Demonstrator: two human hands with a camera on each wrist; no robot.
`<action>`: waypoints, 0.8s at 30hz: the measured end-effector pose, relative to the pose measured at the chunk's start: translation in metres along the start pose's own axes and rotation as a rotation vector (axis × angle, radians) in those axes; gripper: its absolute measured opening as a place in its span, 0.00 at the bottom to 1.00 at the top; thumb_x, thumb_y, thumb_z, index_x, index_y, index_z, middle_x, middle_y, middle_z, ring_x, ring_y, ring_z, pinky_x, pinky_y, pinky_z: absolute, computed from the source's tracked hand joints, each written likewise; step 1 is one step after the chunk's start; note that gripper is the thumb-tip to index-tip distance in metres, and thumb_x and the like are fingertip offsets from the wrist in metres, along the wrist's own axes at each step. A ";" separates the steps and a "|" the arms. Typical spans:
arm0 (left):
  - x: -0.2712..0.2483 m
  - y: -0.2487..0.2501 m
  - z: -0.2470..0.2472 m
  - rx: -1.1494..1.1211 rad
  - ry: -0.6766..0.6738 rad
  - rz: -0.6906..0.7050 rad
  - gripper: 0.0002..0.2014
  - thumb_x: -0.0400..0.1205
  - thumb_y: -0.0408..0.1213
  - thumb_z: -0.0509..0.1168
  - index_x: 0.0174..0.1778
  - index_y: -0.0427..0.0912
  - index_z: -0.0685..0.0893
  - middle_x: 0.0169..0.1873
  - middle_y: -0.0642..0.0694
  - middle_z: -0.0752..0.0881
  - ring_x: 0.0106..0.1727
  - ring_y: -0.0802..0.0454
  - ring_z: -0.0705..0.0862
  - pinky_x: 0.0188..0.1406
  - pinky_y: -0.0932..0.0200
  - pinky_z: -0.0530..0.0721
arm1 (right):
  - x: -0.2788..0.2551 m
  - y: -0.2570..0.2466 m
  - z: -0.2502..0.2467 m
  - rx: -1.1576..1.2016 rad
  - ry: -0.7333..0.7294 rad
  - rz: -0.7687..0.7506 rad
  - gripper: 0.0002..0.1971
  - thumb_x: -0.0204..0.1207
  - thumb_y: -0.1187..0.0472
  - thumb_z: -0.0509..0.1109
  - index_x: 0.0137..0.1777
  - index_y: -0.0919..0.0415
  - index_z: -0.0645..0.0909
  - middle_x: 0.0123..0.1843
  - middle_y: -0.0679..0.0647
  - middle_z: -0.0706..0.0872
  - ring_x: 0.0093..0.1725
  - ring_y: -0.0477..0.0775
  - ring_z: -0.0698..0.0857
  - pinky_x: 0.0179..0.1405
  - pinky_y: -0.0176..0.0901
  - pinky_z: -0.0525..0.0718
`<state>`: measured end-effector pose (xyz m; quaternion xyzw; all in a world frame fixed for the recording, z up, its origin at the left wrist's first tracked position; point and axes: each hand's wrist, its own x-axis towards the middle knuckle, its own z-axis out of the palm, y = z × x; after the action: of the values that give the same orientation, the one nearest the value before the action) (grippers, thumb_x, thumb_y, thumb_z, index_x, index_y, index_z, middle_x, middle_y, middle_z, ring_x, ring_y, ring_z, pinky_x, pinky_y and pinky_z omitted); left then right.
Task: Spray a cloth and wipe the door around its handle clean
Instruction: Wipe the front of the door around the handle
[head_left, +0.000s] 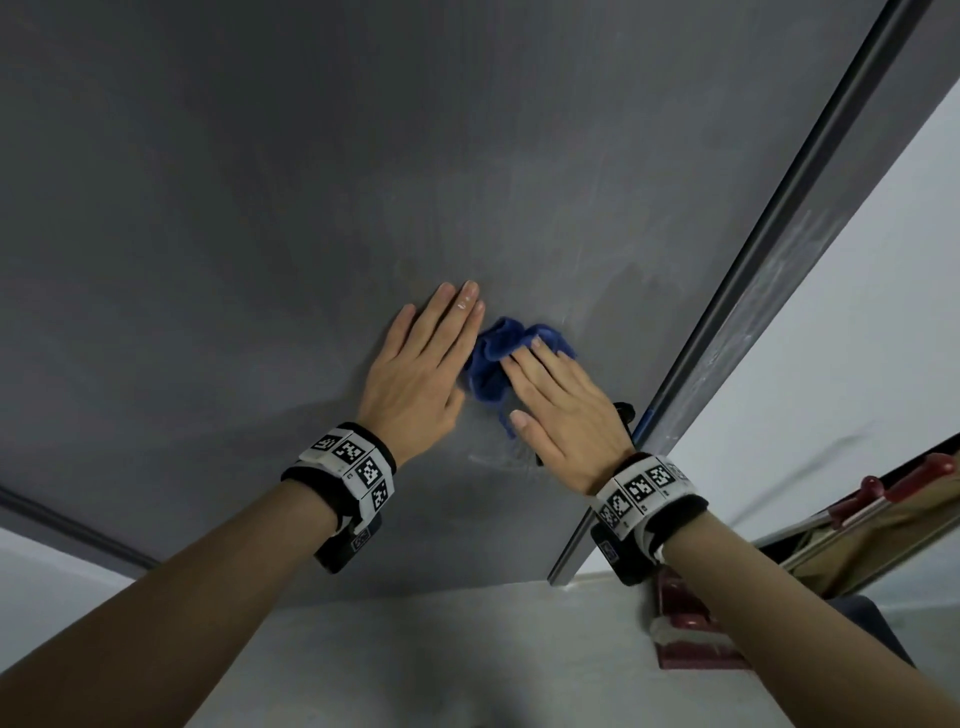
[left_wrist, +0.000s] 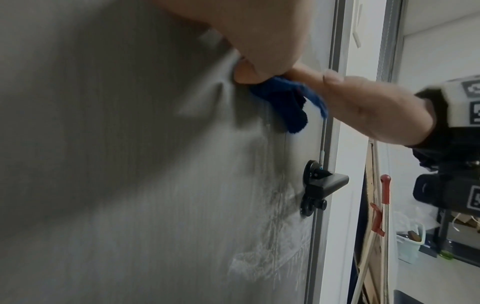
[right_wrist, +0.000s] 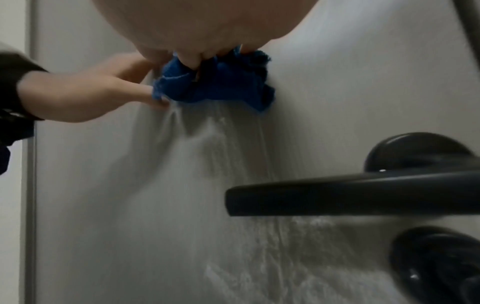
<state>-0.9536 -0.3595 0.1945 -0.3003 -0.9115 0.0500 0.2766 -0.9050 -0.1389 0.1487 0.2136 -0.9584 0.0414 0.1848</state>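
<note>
Two hands on grey door: left hand flat, fingers straight, beside blue cloth; right hand presses bunched cloth against door with straight fingers, above black handle. Wet streaks below.

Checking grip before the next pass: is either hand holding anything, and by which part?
The right hand presses the bunched blue cloth against the door with its fingers on the cloth's middle. The left hand lies flat, touching its left edge.

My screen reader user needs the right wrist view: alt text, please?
A crumpled blue cloth is pressed on the grey door by the right hand above a black lever handle; the left hand touches its edge.
</note>
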 end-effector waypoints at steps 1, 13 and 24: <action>0.000 0.000 0.000 -0.007 0.003 0.000 0.42 0.76 0.36 0.62 0.87 0.38 0.53 0.87 0.41 0.55 0.87 0.42 0.53 0.85 0.44 0.51 | 0.005 -0.004 0.000 0.011 -0.004 -0.005 0.31 0.91 0.47 0.47 0.89 0.61 0.55 0.91 0.55 0.54 0.91 0.53 0.47 0.90 0.52 0.47; -0.016 -0.010 0.004 -0.012 0.015 -0.021 0.45 0.72 0.35 0.65 0.87 0.41 0.54 0.87 0.39 0.51 0.88 0.41 0.51 0.85 0.41 0.54 | -0.032 0.013 0.037 -0.110 -0.191 -0.082 0.31 0.91 0.45 0.44 0.88 0.60 0.60 0.88 0.55 0.64 0.90 0.53 0.56 0.88 0.53 0.52; -0.013 0.017 0.022 -0.111 0.045 -0.098 0.46 0.71 0.34 0.65 0.87 0.42 0.54 0.86 0.42 0.42 0.88 0.38 0.46 0.86 0.39 0.47 | -0.033 0.023 0.008 0.094 0.199 0.199 0.28 0.89 0.51 0.54 0.85 0.64 0.67 0.86 0.61 0.66 0.85 0.64 0.64 0.85 0.54 0.64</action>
<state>-0.9477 -0.3519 0.1652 -0.2709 -0.9201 -0.0208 0.2822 -0.8896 -0.1068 0.1295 0.1206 -0.9488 0.1254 0.2637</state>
